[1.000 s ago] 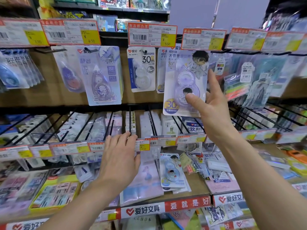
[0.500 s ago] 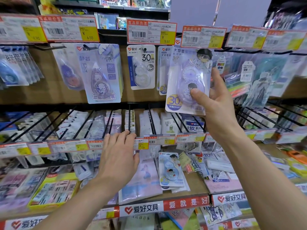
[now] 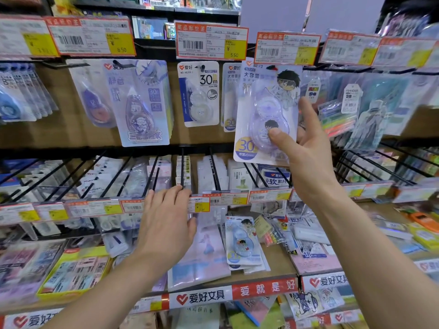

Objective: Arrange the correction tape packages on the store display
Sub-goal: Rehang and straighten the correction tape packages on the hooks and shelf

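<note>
Head view showed the right hand (image 3: 308, 148) pinching a correction tape package (image 3: 262, 110) at the upper peg (image 3: 272, 67). The left hand (image 3: 166, 222) was flat, holding nothing. Hanging step judged in hand; the hang-hole needs seating next.

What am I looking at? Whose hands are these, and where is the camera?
No machine here: these are a person's two bare hands in a stationery shop. The camera sits on the person's head, so you see what they see. The right hand pinches a pale purple card package of correction tape with a cartoon boy on it, thumb in front, fingers behind, up by the top hanging row. I cannot tell whether it is on a hook yet. The left hand is flat and holds nothing, by the orange-edged price labels. Below, a blue correction tape package lies on the wooden shelf.
</note>
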